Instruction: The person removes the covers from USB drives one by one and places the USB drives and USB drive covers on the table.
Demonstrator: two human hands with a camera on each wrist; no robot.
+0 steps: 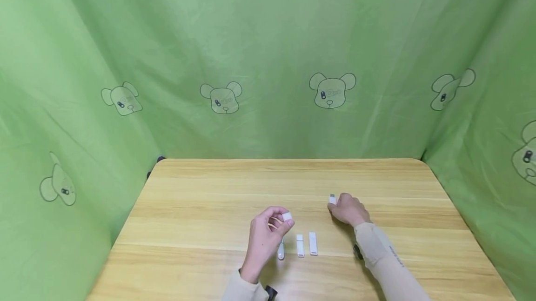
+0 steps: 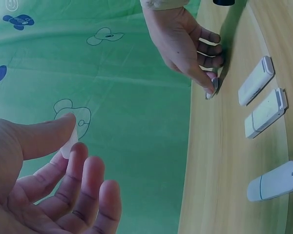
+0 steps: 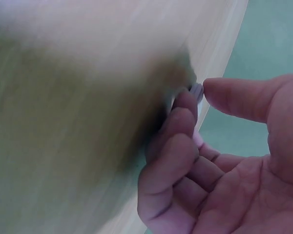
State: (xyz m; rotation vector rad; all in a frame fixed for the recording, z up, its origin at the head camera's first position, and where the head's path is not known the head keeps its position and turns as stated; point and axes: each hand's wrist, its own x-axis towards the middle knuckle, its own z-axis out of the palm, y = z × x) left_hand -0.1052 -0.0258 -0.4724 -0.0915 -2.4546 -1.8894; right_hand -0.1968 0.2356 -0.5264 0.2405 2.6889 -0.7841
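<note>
One stick bared, three apparently capped

The uncapped USB stick (image 1: 332,200) is right of centre over the wooden table (image 1: 188,208), its metal plug (image 1: 332,195) pointing to 12 o'clock; whether it touches the wood cannot be told. The right hand (image 1: 349,210) lies at its 4 o'clock, thumb and forefinger narrowed onto it, the other fingers bent inward. Between 8 and 9 o'clock from that stick, the small white cap (image 1: 286,216) is pinched above the table by the left hand (image 1: 264,236), thumb and forefinger only a cap's thickness apart, remaining fingers loosely curled.

By the look of it, one separation is done: plug bare, cap apart. Remaining are three sticks, seemingly all capped: a slim stick (image 1: 313,244) near 7 o'clock, a seamed stick (image 1: 300,246) just past 7, and a rounded stick (image 1: 281,250) between 7 and 8, partly behind the left hand. A green curtain (image 1: 268,36) hangs at 12 o'clock, beyond everything.
</note>
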